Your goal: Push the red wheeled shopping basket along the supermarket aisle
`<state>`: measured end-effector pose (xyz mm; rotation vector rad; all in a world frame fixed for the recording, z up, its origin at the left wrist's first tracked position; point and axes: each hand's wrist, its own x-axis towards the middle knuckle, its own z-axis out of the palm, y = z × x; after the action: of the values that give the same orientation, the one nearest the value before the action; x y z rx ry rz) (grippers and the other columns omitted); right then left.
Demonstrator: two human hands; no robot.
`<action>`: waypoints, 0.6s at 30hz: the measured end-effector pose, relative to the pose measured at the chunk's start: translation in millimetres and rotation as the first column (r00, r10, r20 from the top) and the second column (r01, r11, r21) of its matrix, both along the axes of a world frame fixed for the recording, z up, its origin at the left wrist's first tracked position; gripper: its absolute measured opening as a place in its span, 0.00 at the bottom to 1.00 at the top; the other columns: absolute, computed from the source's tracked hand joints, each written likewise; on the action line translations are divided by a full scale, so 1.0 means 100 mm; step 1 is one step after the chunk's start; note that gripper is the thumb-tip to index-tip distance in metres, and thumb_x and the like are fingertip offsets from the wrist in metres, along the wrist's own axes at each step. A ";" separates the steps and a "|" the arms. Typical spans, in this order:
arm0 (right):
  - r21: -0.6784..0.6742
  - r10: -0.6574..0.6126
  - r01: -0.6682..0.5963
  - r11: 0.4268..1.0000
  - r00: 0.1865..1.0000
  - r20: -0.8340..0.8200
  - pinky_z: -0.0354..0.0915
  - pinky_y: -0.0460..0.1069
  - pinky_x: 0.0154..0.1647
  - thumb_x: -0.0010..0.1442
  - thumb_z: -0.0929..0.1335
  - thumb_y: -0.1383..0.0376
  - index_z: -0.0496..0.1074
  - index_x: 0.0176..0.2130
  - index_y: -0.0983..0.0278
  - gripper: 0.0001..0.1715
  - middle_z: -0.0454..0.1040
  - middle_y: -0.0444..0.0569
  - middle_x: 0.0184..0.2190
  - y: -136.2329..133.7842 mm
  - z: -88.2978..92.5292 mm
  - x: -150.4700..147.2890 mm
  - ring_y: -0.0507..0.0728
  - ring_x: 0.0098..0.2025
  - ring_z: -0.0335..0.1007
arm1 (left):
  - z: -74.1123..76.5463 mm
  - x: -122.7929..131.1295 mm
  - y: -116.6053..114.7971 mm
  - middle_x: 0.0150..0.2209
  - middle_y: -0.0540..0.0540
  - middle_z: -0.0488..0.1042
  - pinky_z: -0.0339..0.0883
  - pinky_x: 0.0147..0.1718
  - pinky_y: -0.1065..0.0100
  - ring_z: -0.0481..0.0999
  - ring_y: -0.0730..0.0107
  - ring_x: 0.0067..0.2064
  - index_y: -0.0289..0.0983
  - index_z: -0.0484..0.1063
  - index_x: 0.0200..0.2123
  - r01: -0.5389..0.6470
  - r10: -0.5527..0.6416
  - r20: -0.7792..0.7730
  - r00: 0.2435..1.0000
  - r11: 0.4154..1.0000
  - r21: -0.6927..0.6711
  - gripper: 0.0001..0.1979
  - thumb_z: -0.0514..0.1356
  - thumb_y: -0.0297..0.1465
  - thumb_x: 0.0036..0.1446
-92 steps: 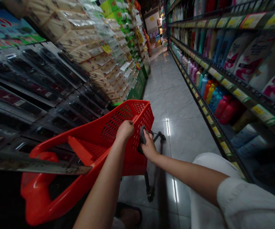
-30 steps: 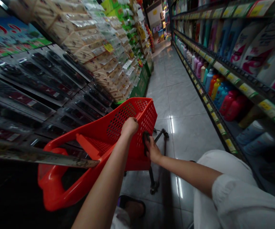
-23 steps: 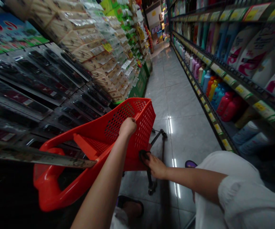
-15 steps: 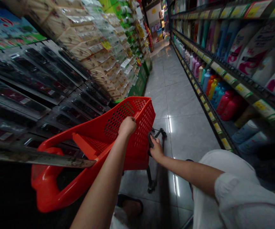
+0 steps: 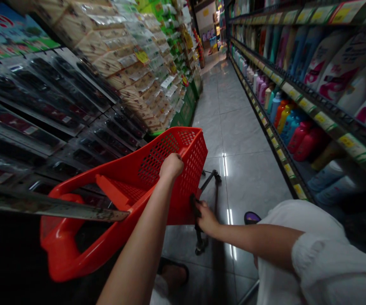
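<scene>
Shelving (image 5: 281,80) packed with bottles lined the aisle to the right of a red shopping cart (image 5: 125,241), while stacked packages (image 5: 132,80) and hanging dark packs (image 5: 49,89) crowded its left; a sideways lurch, caused by too hard a push, could have knocked goods on either side. The cart itself stood on glossy floor tiles (image 5: 243,131). A worn pole (image 5: 52,207) reached its near rim and seemed likely to snag there if the cart turned. The person's left hand (image 5: 171,165) was curled closed over the cart's rim; were that hold to slacken, the cart would probably roll, since a caster (image 5: 201,245) stood beneath its basket and no brake could be made out. Low on the cart's outer side, the right hand (image 5: 205,216) had its fingers closed around a dark pad (image 5: 196,207), its exact kind unclear. Near the basket's lower edge, the pad could have slid off and dropped, or scraped knuckles against the perforated plastic, had the pressure come at a poor angle.
</scene>
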<state>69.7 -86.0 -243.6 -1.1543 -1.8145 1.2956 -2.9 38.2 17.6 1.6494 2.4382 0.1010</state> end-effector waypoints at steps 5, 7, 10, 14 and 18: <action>-0.069 -0.272 0.272 0.960 0.962 0.010 0.68 0.56 0.57 0.50 0.61 0.76 0.44 0.72 0.63 0.53 0.65 0.55 0.52 0.61 -0.01 -0.08 0.61 0.55 0.68 | 0.04 0.08 -0.04 0.33 0.41 0.77 0.58 0.32 0.67 0.76 0.60 0.39 0.37 0.75 0.32 0.013 -0.013 0.022 1.000 1.000 -0.011 0.10 0.54 0.23 0.53; -0.040 -0.275 0.274 0.961 0.961 -0.021 0.68 0.55 0.56 0.49 0.62 0.77 0.41 0.72 0.60 0.57 0.64 0.54 0.52 0.74 0.01 -0.17 0.60 0.53 0.69 | 0.05 0.10 -0.04 0.33 0.41 0.77 0.58 0.32 0.66 0.76 0.59 0.39 0.38 0.75 0.32 0.015 -0.015 0.017 1.000 1.000 -0.013 0.10 0.54 0.23 0.53; -0.057 -0.253 0.254 0.966 0.967 0.019 0.70 0.53 0.54 0.48 0.62 0.77 0.44 0.72 0.60 0.56 0.63 0.55 0.55 0.54 -0.01 -0.27 0.59 0.51 0.70 | 0.05 0.11 -0.02 0.34 0.40 0.77 0.58 0.32 0.65 0.76 0.57 0.39 0.38 0.74 0.31 0.004 -0.004 0.004 1.000 1.000 -0.015 0.09 0.54 0.23 0.52; -0.097 -0.080 0.082 0.992 0.996 0.025 0.70 0.50 0.51 0.46 0.63 0.77 0.59 0.65 0.63 0.47 0.65 0.56 0.55 0.00 -0.14 -0.21 0.59 0.49 0.71 | 0.04 0.07 0.02 0.33 0.40 0.77 0.58 0.32 0.64 0.77 0.56 0.39 0.38 0.74 0.32 -0.020 0.020 -0.001 1.000 1.000 -0.007 0.08 0.56 0.23 0.52; -0.032 -0.072 0.072 0.997 0.997 0.008 0.70 0.53 0.53 0.47 0.62 0.76 0.66 0.60 0.63 0.41 0.71 0.54 0.46 0.05 -0.26 -0.04 0.60 0.49 0.71 | 0.02 0.03 0.04 0.30 0.41 0.76 0.59 0.32 0.65 0.76 0.58 0.37 0.38 0.74 0.32 -0.024 0.024 0.009 1.000 1.000 0.020 0.07 0.57 0.24 0.52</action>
<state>65.4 -81.3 -269.3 -1.2316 -1.7465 1.2857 0.0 41.8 20.0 1.6248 2.4586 0.1367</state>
